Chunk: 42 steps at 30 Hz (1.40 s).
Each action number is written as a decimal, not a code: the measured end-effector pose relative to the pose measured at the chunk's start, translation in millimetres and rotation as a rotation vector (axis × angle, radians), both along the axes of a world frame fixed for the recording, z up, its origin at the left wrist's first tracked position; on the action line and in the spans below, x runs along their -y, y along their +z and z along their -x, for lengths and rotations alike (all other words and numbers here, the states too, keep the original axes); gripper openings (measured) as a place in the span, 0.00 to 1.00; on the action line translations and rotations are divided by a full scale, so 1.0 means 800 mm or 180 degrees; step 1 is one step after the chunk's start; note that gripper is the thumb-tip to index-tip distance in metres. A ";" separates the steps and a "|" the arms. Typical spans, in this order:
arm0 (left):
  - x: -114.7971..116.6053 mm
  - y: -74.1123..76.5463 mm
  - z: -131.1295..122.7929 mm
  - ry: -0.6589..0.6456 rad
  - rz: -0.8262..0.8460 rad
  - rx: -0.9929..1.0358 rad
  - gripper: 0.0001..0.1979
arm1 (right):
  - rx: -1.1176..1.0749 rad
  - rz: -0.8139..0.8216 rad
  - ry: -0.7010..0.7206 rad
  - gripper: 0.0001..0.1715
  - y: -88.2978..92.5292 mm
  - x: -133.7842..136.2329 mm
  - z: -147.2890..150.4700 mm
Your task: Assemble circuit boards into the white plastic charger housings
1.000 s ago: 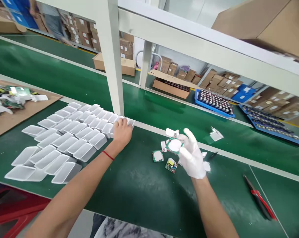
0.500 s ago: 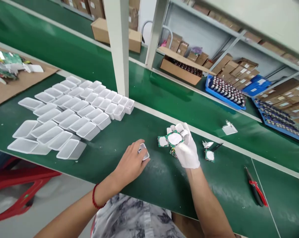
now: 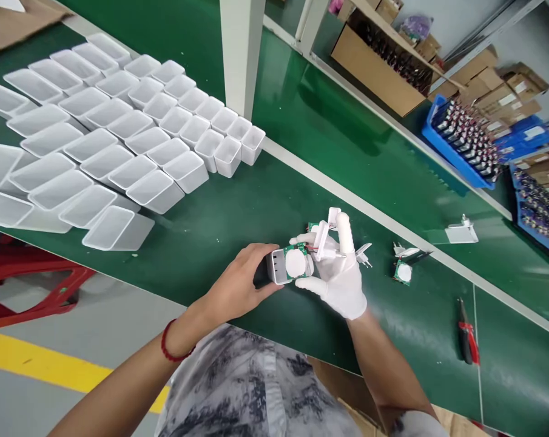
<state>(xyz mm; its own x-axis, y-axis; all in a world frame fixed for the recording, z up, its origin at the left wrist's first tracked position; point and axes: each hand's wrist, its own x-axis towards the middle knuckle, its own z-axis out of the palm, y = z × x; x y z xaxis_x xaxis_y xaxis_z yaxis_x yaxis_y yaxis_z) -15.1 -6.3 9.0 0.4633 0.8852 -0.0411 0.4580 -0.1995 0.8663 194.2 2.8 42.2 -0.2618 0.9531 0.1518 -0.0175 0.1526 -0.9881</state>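
My bare left hand [image 3: 238,278] is closed around a small white plastic case [image 3: 276,267], gripping it from the left with fingers above and thumb below. In a white glove, my right hand [image 3: 340,280] holds a green circuit board [image 3: 296,262] with a round white pad at the case's open right side. Whether the board's edge is inside the case I cannot tell. Thin wires run from the board to a white plastic piece [image 3: 322,240] by the gloved fingers. Partly hidden behind that hand lies another board [image 3: 312,227], and a white plug-like part [image 3: 364,255] shows beside it.
Many open white cases [image 3: 114,121] stand in rows at the left. Right of my hands lie another board with a white pad [image 3: 402,272], a white flat part [image 3: 461,232] and red-handled pliers [image 3: 468,340]. A white post [image 3: 241,60] and blue trays [image 3: 460,139] stand beyond.
My hands have come together, bringing the circuit board up to the case's opening. My right hand has turned the board, and its wired white piece now shows. The view has shifted and moved closer.
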 end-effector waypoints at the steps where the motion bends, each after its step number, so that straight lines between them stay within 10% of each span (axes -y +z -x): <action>1: 0.000 0.001 0.000 -0.0007 0.0022 0.0009 0.27 | 0.0063 -0.0088 0.0041 0.69 -0.002 0.001 0.000; 42: 0.001 -0.012 -0.004 0.0069 -0.0434 0.0278 0.25 | 0.1125 0.0106 0.0579 0.59 0.009 0.009 0.004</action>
<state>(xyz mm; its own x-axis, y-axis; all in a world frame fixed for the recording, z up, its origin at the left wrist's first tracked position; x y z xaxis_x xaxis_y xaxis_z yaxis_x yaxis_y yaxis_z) -11.6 -6.9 -0.5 0.4405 0.8897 0.1196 0.3876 -0.3087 0.8686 190.7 -4.6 49.8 -0.4575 0.8892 -0.0080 0.3007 0.1462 -0.9424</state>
